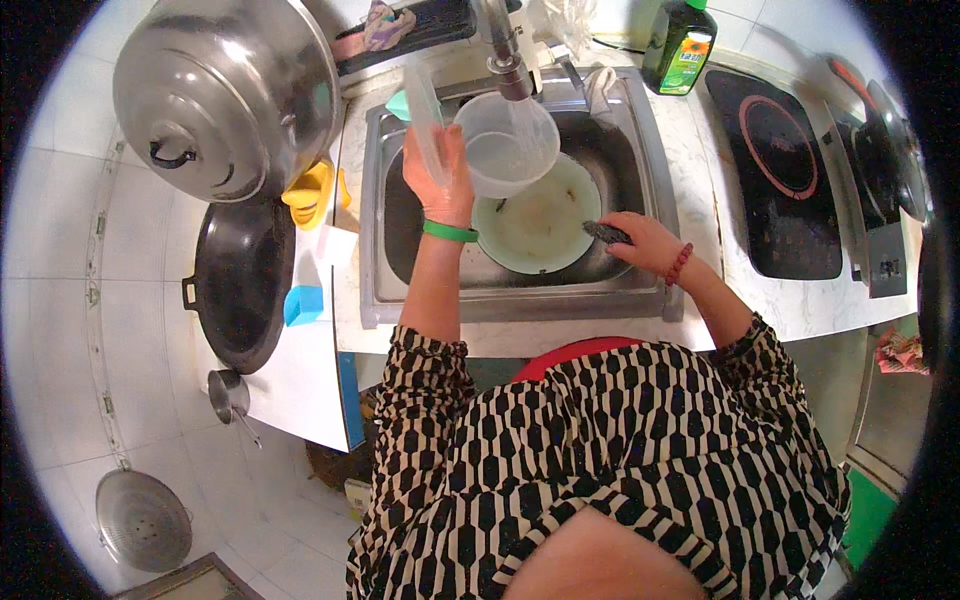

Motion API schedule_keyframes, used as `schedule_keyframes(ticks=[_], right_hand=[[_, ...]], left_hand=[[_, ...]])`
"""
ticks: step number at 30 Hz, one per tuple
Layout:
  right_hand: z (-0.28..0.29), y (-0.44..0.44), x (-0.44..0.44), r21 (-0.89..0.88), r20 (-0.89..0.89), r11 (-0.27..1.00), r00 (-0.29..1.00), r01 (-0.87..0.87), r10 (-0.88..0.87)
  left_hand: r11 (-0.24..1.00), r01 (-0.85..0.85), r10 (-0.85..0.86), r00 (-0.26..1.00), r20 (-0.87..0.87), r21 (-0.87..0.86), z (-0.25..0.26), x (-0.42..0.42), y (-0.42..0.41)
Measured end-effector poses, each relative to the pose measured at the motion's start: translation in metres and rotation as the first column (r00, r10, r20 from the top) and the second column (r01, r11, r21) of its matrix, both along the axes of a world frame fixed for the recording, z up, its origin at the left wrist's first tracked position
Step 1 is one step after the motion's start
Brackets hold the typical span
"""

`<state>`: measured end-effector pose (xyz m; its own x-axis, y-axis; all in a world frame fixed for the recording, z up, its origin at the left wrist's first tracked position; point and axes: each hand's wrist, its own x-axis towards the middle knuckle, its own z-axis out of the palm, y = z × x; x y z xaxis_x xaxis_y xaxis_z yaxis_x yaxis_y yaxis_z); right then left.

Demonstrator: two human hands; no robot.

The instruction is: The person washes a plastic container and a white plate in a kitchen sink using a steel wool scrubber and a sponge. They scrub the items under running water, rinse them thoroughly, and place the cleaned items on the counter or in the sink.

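My left hand (442,180), with a green band on its wrist, grips a clear plastic lid and a translucent round tub (510,169). The lid (426,124) stands on edge in this hand. Water runs from the faucet (513,79) into the tub, which is tilted over a pale green basin (536,225). Cloudy water with small dark bits lies in the basin, inside the steel sink (525,304). In my right hand (649,244), at the basin's right rim, is a dark grey scouring pad (607,232).
Left of the sink are a big lidded steel pot (225,90), a black wok (244,285) and yellow gloves (311,193). A green detergent bottle (679,49) stands behind the sink's right corner. An induction cooktop (780,172) lies to the right. A rag (600,90) hangs at the back rim.
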<state>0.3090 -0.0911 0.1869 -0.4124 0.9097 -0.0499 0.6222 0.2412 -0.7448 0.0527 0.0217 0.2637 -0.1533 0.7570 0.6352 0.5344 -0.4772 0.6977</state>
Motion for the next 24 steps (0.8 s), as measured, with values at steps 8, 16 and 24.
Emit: schedule_keyframes(ticks=[8, 16, 24], right_hand=[[0.021, -0.024, 0.007, -0.044, 0.016, 0.997, 0.998, 0.056, -0.055], [0.015, -0.045, 0.019, -0.001, -0.010, 0.994, 0.994, 0.110, -0.110], [0.029, -0.055, 0.019, -0.012, -0.015, 0.993, 0.993, 0.117, -0.117]], left_hand=[[0.999, 0.037, -0.037, 0.993, 0.110, -0.002, 0.018, 0.025, -0.007], [0.995, 0.050, -0.058, 0.994, 0.097, 0.084, 0.030, 0.019, -0.013], [0.773, 0.560, 0.001, 0.468, 0.884, -0.298, -0.004, -0.001, -0.002]])
